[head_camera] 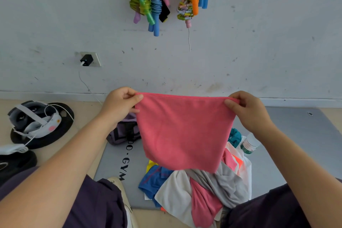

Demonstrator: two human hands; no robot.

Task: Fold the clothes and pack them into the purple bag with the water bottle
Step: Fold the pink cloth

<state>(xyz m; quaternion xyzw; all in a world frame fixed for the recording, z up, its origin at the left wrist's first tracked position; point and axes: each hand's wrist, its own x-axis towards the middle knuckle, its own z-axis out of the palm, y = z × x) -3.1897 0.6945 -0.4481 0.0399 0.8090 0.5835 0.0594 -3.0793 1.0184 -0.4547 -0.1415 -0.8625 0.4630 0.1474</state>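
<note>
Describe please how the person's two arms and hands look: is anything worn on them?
Both forearms are bare up to the frame edge; no sleeves show. The left hand and the right hand wear no gloves, and no rings, watch or bracelet can be seen on the visible sides. The fingernails look short and unpainted. Lower down, dark purple fabric trousers cover the legs.

Your 2 hands, left hand [121, 104] and right hand [247, 111], pinch the cloth [183, 131] stretched between your fingers. Below them lies the clothes pile [199, 187]; the bag [125, 131] sits under your left fingers, the bottle [249, 143] under your right.
</note>
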